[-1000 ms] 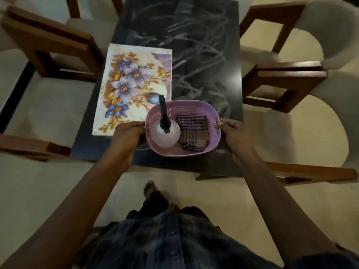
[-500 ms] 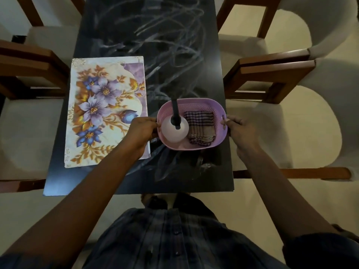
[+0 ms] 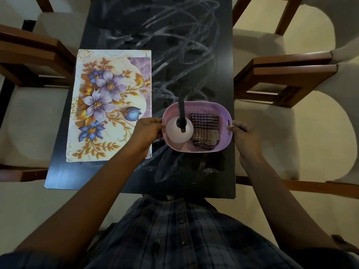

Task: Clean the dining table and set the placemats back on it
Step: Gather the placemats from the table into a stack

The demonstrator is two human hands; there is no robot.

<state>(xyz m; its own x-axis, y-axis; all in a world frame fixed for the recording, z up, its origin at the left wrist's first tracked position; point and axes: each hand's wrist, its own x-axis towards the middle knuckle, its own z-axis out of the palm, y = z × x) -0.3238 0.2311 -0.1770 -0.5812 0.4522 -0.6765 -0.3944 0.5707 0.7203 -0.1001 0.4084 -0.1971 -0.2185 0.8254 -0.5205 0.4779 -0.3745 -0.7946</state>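
Observation:
A black dining table (image 3: 184, 45) runs away from me, smeared with white chalky scribbles. A floral placemat (image 3: 108, 105) with purple and blue flowers lies flat on its left half. A pink plastic basket (image 3: 209, 107) is on or just above the table's right near part. Inside stand a white spray bottle (image 3: 178, 133) with a black nozzle and a folded checked cloth (image 3: 206, 131). My left hand (image 3: 147, 131) grips the basket's left rim. My right hand (image 3: 242, 134) grips its right handle.
Wooden chairs with pale cushions flank the table: two on the left (image 3: 33, 55) and two on the right (image 3: 287, 74). My plaid shirt (image 3: 174, 233) fills the bottom of the view at the table's near edge (image 3: 136, 191).
I have stepped closer to the table. The basket, held in both hands, moved from the near edge further in over the table's right side.

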